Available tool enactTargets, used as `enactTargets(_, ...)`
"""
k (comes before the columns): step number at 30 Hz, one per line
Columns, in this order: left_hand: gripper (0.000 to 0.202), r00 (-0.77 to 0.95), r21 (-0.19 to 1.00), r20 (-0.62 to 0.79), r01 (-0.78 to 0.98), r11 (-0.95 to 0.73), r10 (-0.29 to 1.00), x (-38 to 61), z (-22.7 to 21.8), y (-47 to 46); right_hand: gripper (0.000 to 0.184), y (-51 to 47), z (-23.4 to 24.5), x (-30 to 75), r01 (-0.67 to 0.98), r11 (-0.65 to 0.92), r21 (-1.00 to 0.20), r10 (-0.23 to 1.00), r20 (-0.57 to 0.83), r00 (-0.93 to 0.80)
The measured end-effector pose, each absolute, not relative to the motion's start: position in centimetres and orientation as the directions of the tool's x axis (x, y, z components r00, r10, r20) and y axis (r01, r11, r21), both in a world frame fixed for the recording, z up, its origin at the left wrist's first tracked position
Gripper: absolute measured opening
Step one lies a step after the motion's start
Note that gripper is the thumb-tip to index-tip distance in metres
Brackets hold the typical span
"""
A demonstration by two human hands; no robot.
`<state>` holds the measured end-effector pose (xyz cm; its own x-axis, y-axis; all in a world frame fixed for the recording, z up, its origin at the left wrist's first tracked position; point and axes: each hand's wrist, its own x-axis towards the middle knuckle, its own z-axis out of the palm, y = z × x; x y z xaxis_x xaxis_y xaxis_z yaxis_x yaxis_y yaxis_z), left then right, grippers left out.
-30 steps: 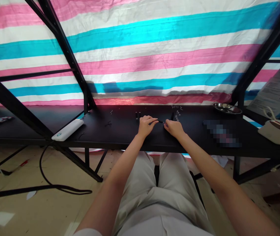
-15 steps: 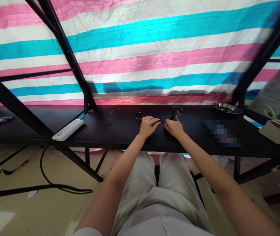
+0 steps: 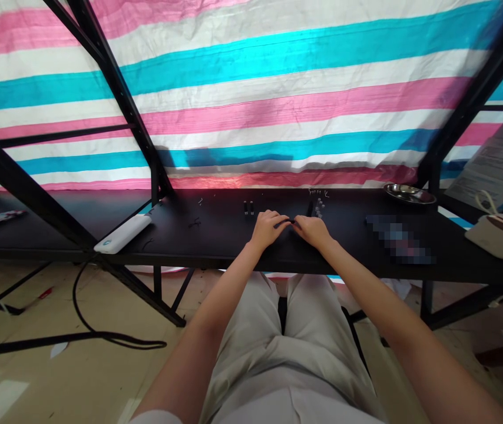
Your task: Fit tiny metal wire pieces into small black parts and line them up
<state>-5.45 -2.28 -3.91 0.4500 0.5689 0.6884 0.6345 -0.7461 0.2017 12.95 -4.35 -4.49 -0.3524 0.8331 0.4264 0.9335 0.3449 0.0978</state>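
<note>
Both my hands rest on the black table (image 3: 216, 241), fingertips meeting over a small dark part (image 3: 293, 221). My left hand (image 3: 267, 228) is curled with its fingers pinched on the left end of that part. My right hand (image 3: 313, 229) is curled too, pinching its right end. The part is too small to name. Two small black pieces (image 3: 248, 207) stand just beyond my left hand. A cluster of small pale and dark pieces (image 3: 317, 204) lies just beyond my right hand.
A white power bank (image 3: 122, 234) lies at the table's left front, with a black cable (image 3: 101, 330) trailing to the floor. A metal dish (image 3: 409, 194) sits at the back right, a white pouch (image 3: 499, 235) far right. Black frame bars (image 3: 114, 88) cross before a striped tarp.
My two hands have drawn closer together until their fingertips meet over the small dark part. Nothing else has moved.
</note>
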Motion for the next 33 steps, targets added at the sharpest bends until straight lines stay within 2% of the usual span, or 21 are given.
enactTargets(8,0.025,0.472,0.196,0.672,0.629,-0.752,0.570,-5.5,-3.9,-2.4,0.031,-4.1,-4.8,13.0,0.926,0.369,0.083,0.824,0.431,-0.368)
enactTargets(14,0.024,0.501,0.180,0.648,0.631,-0.754,0.574,-5.4,-4.0,-2.3,0.027,-4.3,-4.5,12.9,0.926,0.361,0.108,0.837,0.400,-0.373)
enactTargets(18,0.024,0.510,0.167,0.642,0.635,-0.754,0.572,-5.2,-4.0,-2.4,0.023,-4.4,-4.4,12.7,0.934,0.347,0.083,0.850,0.394,-0.351)
enactTargets(21,0.029,0.349,0.260,0.724,0.661,-0.704,0.595,-5.4,-3.6,-2.6,0.019,-4.1,-4.7,12.7,0.935,0.355,0.005,0.851,0.413,-0.325)
enactTargets(23,0.034,0.109,0.421,0.773,0.649,-0.633,0.625,-5.9,-3.3,-2.5,0.019,-3.6,-5.1,12.8,0.915,0.392,-0.095,0.839,0.444,-0.314)
enactTargets(25,0.041,-0.180,0.634,0.734,0.526,-0.567,0.655,-6.7,-3.1,-2.1,0.017,-2.9,-5.5,12.7,0.866,0.445,-0.227,0.825,0.482,-0.297)
enactTargets(27,0.046,-0.433,0.813,0.581,0.278,-0.512,0.689,-7.5,-3.0,-1.4,0.015,-2.0,-5.6,12.3,0.801,0.480,-0.357,0.823,0.501,-0.270)
enactTargets(28,0.047,-0.521,0.864,0.478,0.133,-0.486,0.707,-7.9,-2.9,-1.0,0.013,-1.6,-5.5,11.8,0.774,0.481,-0.412,0.832,0.493,-0.255)
enactTargets(31,0.044,-0.635,0.886,0.198,-0.210,-0.414,0.746,-8.7,-2.8,-0.2,0.010,-0.2,-4.9,9.6,0.741,0.403,-0.537,0.897,0.394,-0.201)
enactTargets(33,0.042,-0.645,0.868,0.092,-0.321,-0.378,0.758,-8.9,-2.8,0.1,0.010,0.8,-4.4,7.8,0.763,0.326,-0.558,0.933,0.320,-0.165)
